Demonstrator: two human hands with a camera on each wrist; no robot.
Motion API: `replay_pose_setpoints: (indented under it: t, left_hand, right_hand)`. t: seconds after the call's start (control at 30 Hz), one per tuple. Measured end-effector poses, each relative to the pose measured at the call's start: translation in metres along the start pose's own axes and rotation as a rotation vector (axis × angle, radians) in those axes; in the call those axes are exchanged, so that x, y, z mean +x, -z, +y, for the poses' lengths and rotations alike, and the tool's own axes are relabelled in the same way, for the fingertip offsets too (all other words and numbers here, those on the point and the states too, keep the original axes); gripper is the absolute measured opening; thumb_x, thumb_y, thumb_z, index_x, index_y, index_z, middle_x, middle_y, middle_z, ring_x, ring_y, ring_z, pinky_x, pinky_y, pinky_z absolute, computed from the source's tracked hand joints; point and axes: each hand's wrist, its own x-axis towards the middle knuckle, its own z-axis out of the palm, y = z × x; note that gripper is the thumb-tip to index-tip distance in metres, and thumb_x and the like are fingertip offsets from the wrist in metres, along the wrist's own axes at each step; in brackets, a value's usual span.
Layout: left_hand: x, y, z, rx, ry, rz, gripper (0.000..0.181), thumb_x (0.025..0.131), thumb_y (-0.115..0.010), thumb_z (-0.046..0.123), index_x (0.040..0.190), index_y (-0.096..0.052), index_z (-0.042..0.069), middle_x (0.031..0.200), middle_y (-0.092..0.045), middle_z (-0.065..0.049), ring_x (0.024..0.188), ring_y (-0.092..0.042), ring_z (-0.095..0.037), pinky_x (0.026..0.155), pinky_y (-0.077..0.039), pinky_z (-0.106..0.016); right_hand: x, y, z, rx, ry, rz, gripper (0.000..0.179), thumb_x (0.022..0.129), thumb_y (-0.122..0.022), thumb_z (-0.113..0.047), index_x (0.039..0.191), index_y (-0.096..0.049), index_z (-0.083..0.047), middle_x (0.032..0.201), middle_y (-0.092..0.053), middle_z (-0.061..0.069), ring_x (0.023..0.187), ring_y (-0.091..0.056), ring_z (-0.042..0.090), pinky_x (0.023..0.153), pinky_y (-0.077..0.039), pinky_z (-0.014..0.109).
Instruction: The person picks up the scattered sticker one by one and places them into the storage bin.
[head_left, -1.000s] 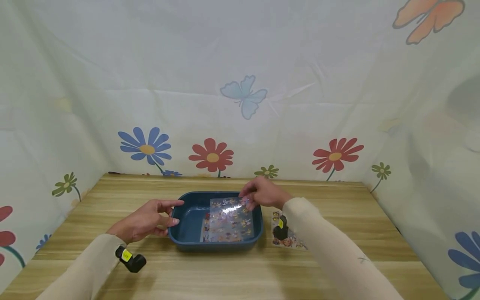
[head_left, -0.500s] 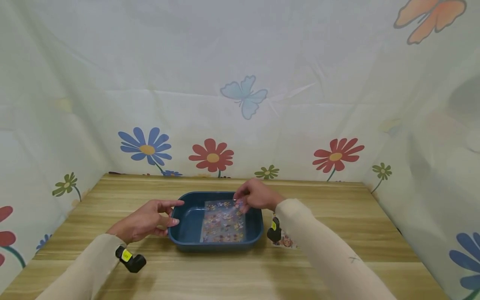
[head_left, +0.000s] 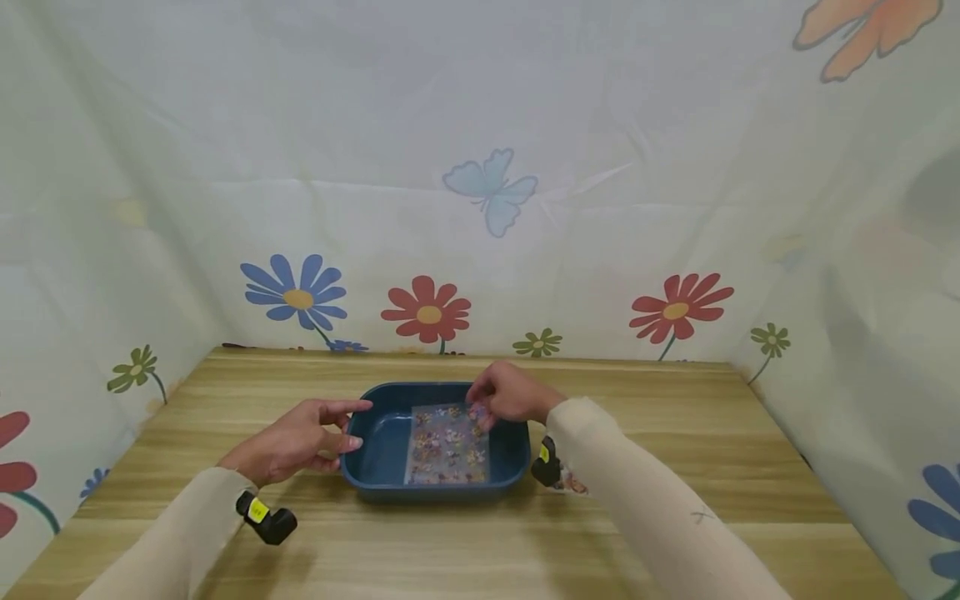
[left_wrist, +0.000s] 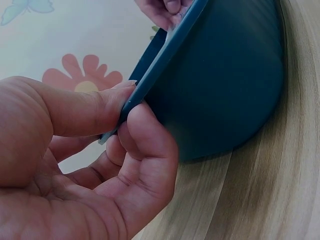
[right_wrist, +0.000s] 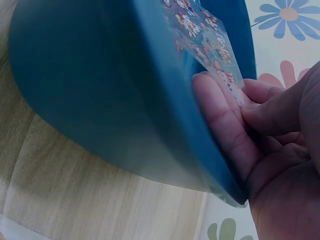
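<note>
A dark blue rectangular basin (head_left: 375,483) stands on the wooden table. My left hand (head_left: 296,437) pinches its left rim, thumb inside and curled fingers beneath the lip, as the left wrist view shows close up. Over the basin's right part is my right hand (head_left: 512,393), pinching the upper right corner of a clear sticker sheet (head_left: 448,446) printed with small colourful cartoon figures. In the right wrist view the sheet (right_wrist: 222,47) slants down into the basin from between thumb and fingers. The sheet's far corner is partly hidden by the fingers.
Another sticker sheet (head_left: 573,482) lies on the table right of the basin, mostly hidden behind the right wrist and its black camera (head_left: 546,462). A flower-printed white cloth (head_left: 487,275) hangs behind the table (head_left: 420,550) and at both sides.
My right hand has moved a little left and lowered the sticker sheet further into the basin, over the sheet seen there earlier. My left hand has kept its hold on the rim.
</note>
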Motion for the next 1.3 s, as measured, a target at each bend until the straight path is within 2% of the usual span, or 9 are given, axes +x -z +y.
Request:
replay_pose_setpoints:
  t: [0.1,0.33,0.5,0.67,1.03,1.3]
  left_hand:
    - [0.001,-0.001,0.001,0.001,0.0,0.001,0.074,0.092,-0.078,0.008,0.158,-0.045,0.012,0.114,-0.047,-0.013,0.077,-0.062,-0.021,0.067,-0.058,-0.027]
    - [0.0,-0.001,0.002,-0.002,-0.007,-0.004,0.075,0.092,-0.078,0.008,0.159,-0.044,0.01,0.113,-0.047,-0.013,0.077,-0.062,-0.021,0.066,-0.058,-0.027]
    - [-0.001,-0.001,0.002,-0.005,-0.012,-0.012,0.075,0.092,-0.078,0.008,0.159,-0.043,0.009,0.113,-0.047,-0.013,0.077,-0.062,-0.02,0.066,-0.057,-0.026]
    - [-0.001,-0.001,0.002,-0.001,-0.019,-0.015,0.075,0.093,-0.077,0.008,0.159,-0.043,0.009,0.112,-0.047,-0.013,0.076,-0.061,-0.02,0.066,-0.057,-0.026]
    - [-0.001,-0.001,0.003,0.001,-0.016,-0.012,0.076,0.092,-0.078,0.008,0.159,-0.042,0.01,0.113,-0.048,-0.014,0.076,-0.061,-0.021,0.066,-0.057,-0.026]
    - [-0.001,0.0,0.001,-0.003,-0.023,-0.019,0.076,0.093,-0.077,0.008,0.16,-0.042,0.01,0.113,-0.046,-0.013,0.077,-0.061,-0.02,0.065,-0.057,-0.025]
  right_hand:
    - [0.001,-0.001,0.0,-0.049,0.007,-0.002,0.029,0.094,-0.056,0.014,0.118,-0.073,0.011,0.106,-0.077,0.021,0.074,-0.076,0.018,0.074,-0.064,0.033]
    - [0.003,-0.004,-0.001,-0.254,0.07,0.008,0.034,0.082,-0.068,0.014,0.115,-0.077,0.007,0.111,-0.078,0.018,0.092,-0.072,0.02,0.09,-0.062,0.04]
    - [0.002,-0.006,-0.003,-0.292,0.066,0.004,0.036,0.08,-0.067,0.014,0.114,-0.076,0.007,0.113,-0.077,0.02,0.099,-0.073,0.026,0.091,-0.062,0.043]
    - [0.004,-0.008,-0.003,-0.341,0.077,0.0,0.038,0.078,-0.065,0.015,0.113,-0.076,0.008,0.109,-0.078,0.021,0.097,-0.074,0.026,0.09,-0.062,0.043]
    - [0.009,-0.012,-0.005,-0.423,0.018,-0.015,0.033,0.083,-0.069,0.009,0.114,-0.077,0.003,0.113,-0.078,0.017,0.101,-0.073,0.026,0.093,-0.061,0.043]
    - [0.011,-0.014,-0.008,-0.492,0.034,-0.013,0.028,0.087,-0.069,0.006,0.113,-0.078,0.003,0.114,-0.078,0.017,0.11,-0.074,0.03,0.096,-0.06,0.043]
